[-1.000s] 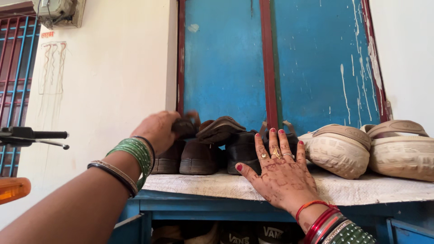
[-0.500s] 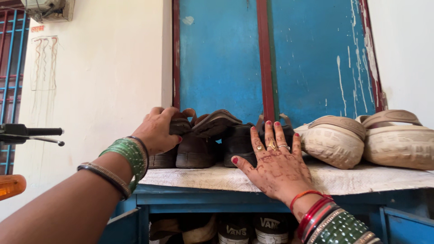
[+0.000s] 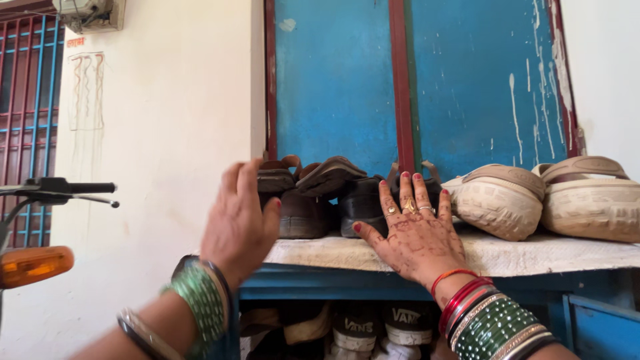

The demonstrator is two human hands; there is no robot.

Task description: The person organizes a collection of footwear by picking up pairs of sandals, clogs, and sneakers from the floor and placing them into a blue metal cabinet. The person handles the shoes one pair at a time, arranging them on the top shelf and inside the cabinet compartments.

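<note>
Your left hand is raised in front of the blue shoe rack, fingers spread and released, gripping nothing. Just past its fingertips sits a pair of dark brown shoes, and a brown sandal rests on top of them, level with your fingertips; whether your fingers touch either is hard to tell. A second brown sandal lies tilted just right of the first. Your right hand lies flat and open on the white cloth covering the rack's top, its fingers resting against a black shoe. To the right of those fingers, two beige clogs lie on their sides, soles toward you. Below your right wrist, more shoes stand on the lower shelf.
</note>
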